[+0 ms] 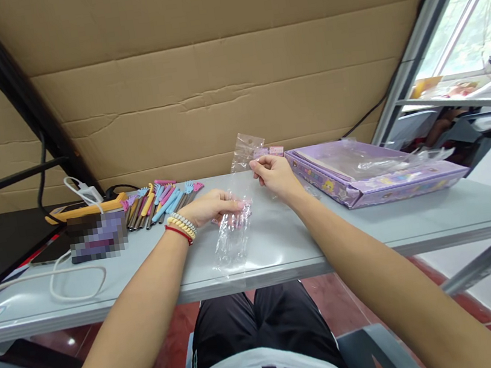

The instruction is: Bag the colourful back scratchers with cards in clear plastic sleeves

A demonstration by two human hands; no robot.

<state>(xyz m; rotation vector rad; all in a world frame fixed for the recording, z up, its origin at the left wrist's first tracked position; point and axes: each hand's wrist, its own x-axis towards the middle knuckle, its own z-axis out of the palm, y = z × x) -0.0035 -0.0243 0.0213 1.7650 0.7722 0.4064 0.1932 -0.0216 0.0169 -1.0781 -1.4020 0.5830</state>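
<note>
A long clear plastic bag (233, 240) hangs between my hands over the front half of the table, its top end with a hang hole pointing away from me. My left hand (216, 206) is closed on the bag's middle, and its fingers show partly through the film. With thumb and forefinger pinched together, my right hand (273, 174) holds the bag's right edge higher up. Just behind the right hand lies a small pink and purple printed card or packet (275, 150). Left of my left hand is a pile of thin sticks with colourful hand-shaped tops (159, 202).
At right sits a purple printed box (341, 186) with clear plastic film (374, 160) in it. A phone-like item (100, 236), a white cable (81, 297) and a yellow-edged object (113, 204) lie at left. Cardboard (213, 85) walls the back of the grey table (290, 238).
</note>
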